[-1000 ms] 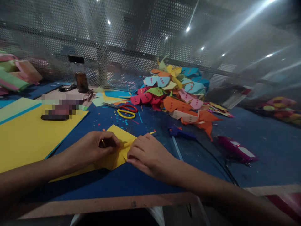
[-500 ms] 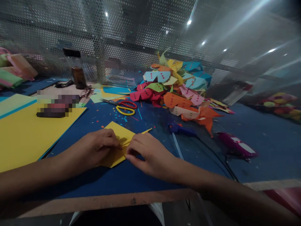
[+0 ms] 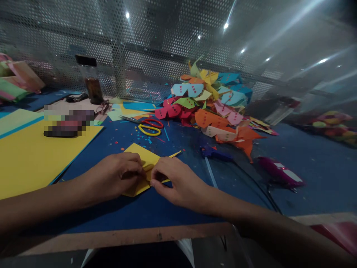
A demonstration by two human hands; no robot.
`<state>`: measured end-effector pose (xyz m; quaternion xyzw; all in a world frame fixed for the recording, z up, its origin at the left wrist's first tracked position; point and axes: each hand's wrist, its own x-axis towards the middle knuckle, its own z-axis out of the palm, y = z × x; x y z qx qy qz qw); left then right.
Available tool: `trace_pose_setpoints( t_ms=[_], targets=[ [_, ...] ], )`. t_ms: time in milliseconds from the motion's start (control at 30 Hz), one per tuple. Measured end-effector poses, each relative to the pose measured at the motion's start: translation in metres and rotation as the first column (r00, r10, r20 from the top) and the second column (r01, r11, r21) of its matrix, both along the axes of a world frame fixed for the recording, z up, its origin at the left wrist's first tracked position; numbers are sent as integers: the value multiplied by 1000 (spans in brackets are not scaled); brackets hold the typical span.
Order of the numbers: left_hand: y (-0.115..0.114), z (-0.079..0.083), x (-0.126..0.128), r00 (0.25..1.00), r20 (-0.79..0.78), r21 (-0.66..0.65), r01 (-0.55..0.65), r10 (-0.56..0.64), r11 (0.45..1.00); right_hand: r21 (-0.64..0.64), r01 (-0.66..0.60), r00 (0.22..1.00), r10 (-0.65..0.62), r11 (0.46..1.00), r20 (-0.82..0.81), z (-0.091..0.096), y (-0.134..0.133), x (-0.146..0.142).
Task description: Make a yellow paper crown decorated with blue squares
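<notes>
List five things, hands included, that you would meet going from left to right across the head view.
Large yellow sheet, left hand, right hand, blue glue gun, purple object. The folded yellow paper overlaps both hands, so it is left out.

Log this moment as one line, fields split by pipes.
left hand: on folded yellow paper | right hand: on same paper | scissors: on blue tabletop, beyond paper | blue corded tool: right of scissors
</notes>
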<state>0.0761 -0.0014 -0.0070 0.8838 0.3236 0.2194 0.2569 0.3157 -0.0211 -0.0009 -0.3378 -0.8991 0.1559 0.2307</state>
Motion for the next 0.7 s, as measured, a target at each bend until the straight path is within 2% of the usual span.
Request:
trace_pose_setpoints(
  t_ms=[133, 500, 700],
  targets=[
    [4, 1, 3, 1000, 12, -52, -25, 25, 998, -20, 5, 1000, -5, 1000, 5, 1, 1, 0],
    [11, -6, 8, 998, -10, -34, -56, 56, 998, -55, 29, 1000, -29, 998, 1, 3, 0, 0],
    [11, -5, 9, 999, -16, -20, -52, 52, 998, -116, 80, 997, -78, 990, 16, 5, 0, -1]
  ],
)
